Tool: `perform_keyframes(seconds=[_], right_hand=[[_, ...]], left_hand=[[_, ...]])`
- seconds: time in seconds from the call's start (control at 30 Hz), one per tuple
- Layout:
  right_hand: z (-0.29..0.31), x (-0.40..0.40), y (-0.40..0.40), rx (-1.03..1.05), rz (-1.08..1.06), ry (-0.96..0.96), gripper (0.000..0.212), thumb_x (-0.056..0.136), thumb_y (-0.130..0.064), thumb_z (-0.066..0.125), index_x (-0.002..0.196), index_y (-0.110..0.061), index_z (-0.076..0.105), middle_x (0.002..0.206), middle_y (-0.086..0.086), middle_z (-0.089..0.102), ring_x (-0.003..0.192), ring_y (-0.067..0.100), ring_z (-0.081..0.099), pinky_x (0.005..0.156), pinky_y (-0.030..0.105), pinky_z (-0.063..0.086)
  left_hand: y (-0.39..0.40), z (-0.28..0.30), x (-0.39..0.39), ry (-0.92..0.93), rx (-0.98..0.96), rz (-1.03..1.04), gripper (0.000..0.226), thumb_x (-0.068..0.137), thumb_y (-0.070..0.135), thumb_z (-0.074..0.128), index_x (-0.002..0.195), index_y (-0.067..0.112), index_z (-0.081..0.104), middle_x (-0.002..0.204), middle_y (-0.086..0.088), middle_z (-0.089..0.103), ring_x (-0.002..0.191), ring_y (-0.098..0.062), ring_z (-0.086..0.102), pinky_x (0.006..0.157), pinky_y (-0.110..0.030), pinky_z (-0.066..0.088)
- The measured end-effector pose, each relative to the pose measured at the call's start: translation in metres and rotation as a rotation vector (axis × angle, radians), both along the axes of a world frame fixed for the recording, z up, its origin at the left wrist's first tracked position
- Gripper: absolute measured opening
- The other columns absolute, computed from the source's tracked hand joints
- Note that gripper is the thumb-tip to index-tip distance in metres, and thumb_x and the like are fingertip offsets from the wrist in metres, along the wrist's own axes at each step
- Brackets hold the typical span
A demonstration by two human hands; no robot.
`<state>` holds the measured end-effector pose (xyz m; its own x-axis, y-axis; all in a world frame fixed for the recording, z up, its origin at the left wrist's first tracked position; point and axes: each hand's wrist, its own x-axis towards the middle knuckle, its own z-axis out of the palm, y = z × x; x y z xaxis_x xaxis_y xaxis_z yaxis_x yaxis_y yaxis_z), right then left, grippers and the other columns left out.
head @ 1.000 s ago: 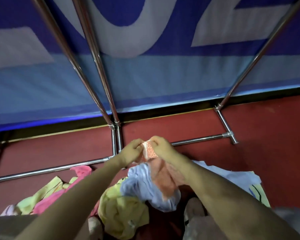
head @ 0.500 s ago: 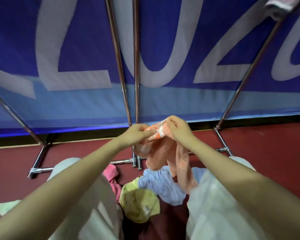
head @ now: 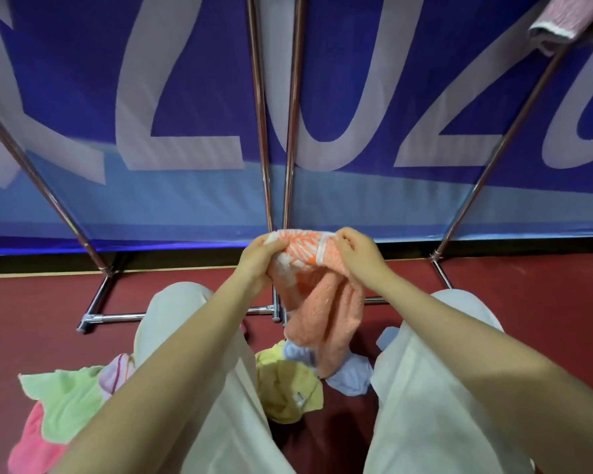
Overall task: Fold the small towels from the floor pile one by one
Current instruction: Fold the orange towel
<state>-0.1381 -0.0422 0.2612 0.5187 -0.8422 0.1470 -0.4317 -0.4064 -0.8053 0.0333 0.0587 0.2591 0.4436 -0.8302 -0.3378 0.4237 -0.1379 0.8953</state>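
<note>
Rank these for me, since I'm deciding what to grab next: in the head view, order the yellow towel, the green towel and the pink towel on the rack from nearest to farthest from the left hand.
From the left hand:
1. Yellow towel, on the floor between the legs, just below.
2. Green towel, on the floor far to the lower left.
3. Pink towel, draped on the rack at the top right corner.

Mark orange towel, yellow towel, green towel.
orange towel (head: 326, 313): head view, hanging plain part below the hands.
yellow towel (head: 288, 388): head view, middle of the crumpled cloth.
green towel (head: 65, 401): head view, flat middle.

Orange towel (head: 322, 302) — white-patterned band; yellow towel (head: 288, 388), green towel (head: 65, 401) — plain.
</note>
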Motion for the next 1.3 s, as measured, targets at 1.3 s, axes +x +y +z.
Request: perform_keyframes(seconds=[1.3], right_hand=[[-0.039, -0.004, 0.027, 0.229, 0.241, 0.152, 0.013, 0.09, -0.022, 0.063, 0.077, -0.02, 0.063, 0.071, -0.009, 0.059, 0.067, 0.006, 0.051, 0.061, 0.022, 0.04]], left_hand=[[0.009, -0.015, 0.004, -0.138, -0.002, 0.27, 0.02, 0.096, 0.033, 0.057, 0.102, 0.018, 0.07, 0.096, 0.0, 0.072, 0.085, -0.008, 0.067, 0.076, -0.023, 0.053]])
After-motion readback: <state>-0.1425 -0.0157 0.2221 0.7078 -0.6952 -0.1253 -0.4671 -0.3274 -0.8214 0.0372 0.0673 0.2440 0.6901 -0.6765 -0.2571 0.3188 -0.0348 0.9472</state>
